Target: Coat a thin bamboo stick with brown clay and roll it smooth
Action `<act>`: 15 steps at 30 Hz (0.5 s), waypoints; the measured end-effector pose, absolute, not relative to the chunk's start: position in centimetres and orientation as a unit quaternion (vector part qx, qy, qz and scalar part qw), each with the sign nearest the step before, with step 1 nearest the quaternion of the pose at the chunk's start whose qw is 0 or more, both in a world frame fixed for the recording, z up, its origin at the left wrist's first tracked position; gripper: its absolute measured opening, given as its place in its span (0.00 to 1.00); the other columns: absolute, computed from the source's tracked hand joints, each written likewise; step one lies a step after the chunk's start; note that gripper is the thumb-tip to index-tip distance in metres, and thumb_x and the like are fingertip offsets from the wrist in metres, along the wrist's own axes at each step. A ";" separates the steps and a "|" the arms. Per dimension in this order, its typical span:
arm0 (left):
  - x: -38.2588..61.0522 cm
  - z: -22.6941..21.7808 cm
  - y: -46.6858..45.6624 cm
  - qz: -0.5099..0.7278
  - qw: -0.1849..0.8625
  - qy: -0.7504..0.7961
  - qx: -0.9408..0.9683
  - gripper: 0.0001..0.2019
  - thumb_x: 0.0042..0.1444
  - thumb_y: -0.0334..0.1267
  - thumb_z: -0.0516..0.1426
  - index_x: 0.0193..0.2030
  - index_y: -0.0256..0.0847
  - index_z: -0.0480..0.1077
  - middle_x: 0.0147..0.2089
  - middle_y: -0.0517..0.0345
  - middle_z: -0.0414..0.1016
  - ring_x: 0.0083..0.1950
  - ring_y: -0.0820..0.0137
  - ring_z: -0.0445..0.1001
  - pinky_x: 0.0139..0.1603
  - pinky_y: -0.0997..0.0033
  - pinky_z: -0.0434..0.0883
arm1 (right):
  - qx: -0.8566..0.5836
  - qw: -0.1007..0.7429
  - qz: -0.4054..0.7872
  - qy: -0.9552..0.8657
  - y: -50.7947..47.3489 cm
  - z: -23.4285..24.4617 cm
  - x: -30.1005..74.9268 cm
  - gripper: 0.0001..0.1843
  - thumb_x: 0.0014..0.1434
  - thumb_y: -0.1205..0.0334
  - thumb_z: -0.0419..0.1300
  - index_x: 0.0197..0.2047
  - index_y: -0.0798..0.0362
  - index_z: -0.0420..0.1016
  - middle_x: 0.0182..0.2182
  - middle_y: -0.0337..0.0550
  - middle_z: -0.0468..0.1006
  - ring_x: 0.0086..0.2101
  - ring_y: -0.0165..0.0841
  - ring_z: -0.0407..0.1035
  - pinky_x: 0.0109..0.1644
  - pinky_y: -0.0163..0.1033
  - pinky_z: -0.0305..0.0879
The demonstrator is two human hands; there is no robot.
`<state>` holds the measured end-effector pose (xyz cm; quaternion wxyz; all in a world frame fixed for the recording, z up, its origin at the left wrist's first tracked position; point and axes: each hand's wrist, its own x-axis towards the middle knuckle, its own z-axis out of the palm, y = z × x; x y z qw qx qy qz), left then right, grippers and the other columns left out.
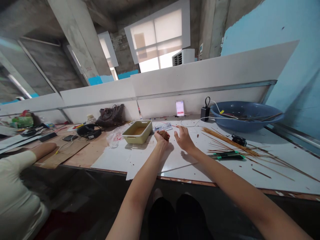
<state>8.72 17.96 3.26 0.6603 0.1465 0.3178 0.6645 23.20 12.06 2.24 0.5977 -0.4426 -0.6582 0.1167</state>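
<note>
My left hand [160, 137] is closed around a small reddish-brown lump [165, 134] just above the white table top [150, 160]. My right hand [183, 137] hovers beside it with its fingers loosely spread and holds nothing. A pale yellow rectangular tray [137, 131] stands just left of my left hand. A small clear packet [162, 126] lies behind both hands. A bundle of thin bamboo sticks [230, 141] lies spread to the right of my right hand.
A blue basin [246, 115] with sticks sits at the back right, beside a black charger [205, 112] and a lit phone [179, 108]. A green-handled knife [226, 155] lies on the sticks. Another person's arm [42, 150] rests at left, near headphones [88, 130] and a bag [111, 115].
</note>
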 end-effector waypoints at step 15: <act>12.2 3.4 12.9 0.642 0.485 0.297 0.515 0.04 0.60 0.41 0.65 0.35 0.46 0.80 0.36 0.53 0.82 0.47 0.55 0.81 0.58 0.56 0.75 | -0.378 0.653 0.527 -0.392 13.2 1.9 22.1 0.25 0.67 0.33 0.54 0.41 0.46 0.76 0.33 0.45 0.84 0.35 0.42 0.80 0.37 0.43 0.78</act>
